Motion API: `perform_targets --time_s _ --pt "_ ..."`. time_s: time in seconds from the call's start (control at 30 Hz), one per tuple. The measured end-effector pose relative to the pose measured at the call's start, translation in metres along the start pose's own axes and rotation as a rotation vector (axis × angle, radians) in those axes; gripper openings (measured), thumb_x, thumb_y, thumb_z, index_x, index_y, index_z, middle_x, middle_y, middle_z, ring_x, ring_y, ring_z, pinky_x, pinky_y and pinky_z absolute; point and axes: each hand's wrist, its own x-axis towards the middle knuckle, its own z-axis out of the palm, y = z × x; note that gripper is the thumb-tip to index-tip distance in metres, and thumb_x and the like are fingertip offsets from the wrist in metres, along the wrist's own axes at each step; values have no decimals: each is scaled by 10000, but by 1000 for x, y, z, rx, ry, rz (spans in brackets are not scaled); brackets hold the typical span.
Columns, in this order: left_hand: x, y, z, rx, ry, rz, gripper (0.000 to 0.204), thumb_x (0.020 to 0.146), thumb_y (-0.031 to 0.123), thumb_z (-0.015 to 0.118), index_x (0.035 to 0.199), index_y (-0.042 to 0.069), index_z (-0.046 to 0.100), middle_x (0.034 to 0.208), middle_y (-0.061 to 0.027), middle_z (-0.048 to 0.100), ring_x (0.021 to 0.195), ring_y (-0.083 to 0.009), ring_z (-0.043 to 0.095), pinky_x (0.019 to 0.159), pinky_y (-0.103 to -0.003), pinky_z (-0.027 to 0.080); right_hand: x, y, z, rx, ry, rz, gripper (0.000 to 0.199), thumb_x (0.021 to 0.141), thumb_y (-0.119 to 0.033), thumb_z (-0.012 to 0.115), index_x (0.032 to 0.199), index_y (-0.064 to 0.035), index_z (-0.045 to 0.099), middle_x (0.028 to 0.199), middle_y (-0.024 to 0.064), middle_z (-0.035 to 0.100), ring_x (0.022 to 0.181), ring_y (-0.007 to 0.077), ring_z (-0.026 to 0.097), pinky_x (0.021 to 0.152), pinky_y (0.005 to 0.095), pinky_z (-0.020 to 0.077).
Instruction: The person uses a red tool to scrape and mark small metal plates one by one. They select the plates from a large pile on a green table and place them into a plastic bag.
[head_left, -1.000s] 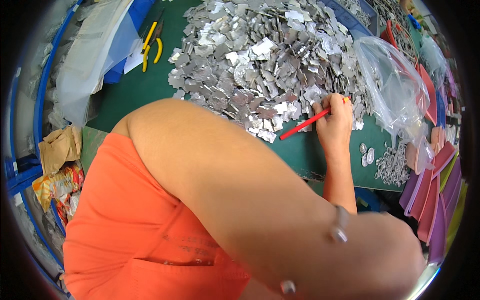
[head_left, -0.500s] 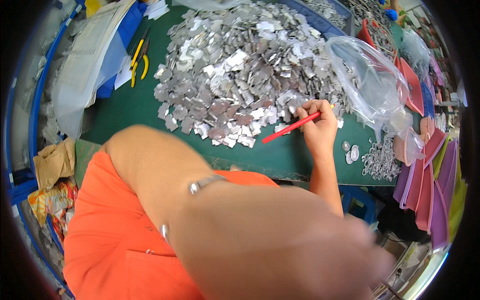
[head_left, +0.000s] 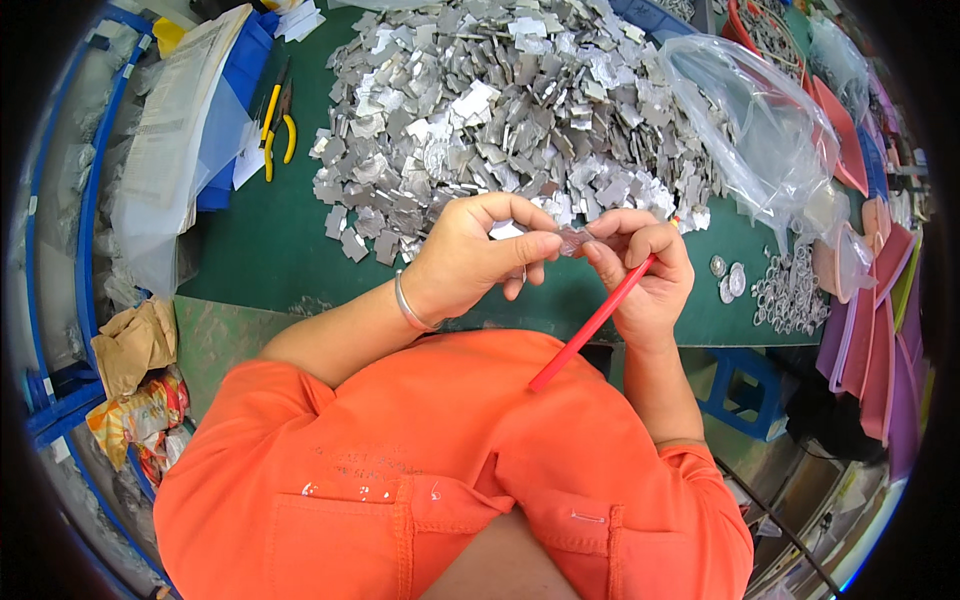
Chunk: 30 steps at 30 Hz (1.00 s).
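Observation:
Just in front of the heap of flat grey metal pieces, my two hands meet at a small metal piece. My left hand, with a silver bangle at the wrist, pinches one side of it between thumb and fingers. A second pale metal piece shows within the curl of its fingers. My right hand pinches the other side. Across that hand lies a red pen-shaped stick, its long end slanting down toward my orange clothing. Its tip behind the fingers is mostly hidden.
Yellow-handled pliers lie left on the green table, by papers and a blue tray. Right of the heap are a clear plastic bag, small metal rings and round medallions. A blue stool stands below.
My left arm, blurred across the lower view before, has swung up to the heap's front edge. My right hand has turned the red stick steeper, and both hands now hold a metal piece.

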Motion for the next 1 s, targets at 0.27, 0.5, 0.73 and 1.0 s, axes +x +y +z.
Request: perform_targets --time_s 0.27,0.5,0.73,1.0 --pt "-3 -2 -2 156 23 70 77 798 16 613 845 -32 577 728 -102 599 607 -124 579 432 -205 435 1 -2 1 -107 -31 -42 300 712 115 645 701 -50 394 884 148 575 756 141 555 635 237 471" --pt "-3 -5 -2 86 24 86 104 790 48 636 849 -28 598 704 -80 603 552 -95 561 425 -193 423 4 0 2 -225 -34 -180 308 697 125 652 666 -57 406 841 136 589 699 134 541 557 227 440" --pt "-1 -3 -3 7 32 -33 122 784 25 631 878 -23 568 729 -100 598 605 -134 588 425 -209 434 7 1 2 -392 -75 -356 301 699 131 643 670 -51 405 878 154 586 729 155 569 570 234 465" --pt "1 -6 -2 76 91 26 150 765 11 646 879 -6 551 724 -80 590 616 -123 590 429 -199 435 1 4 6 92 224 134 266 766 119 566 806 -48 363 955 170 562 794 162 590 638 234 498"
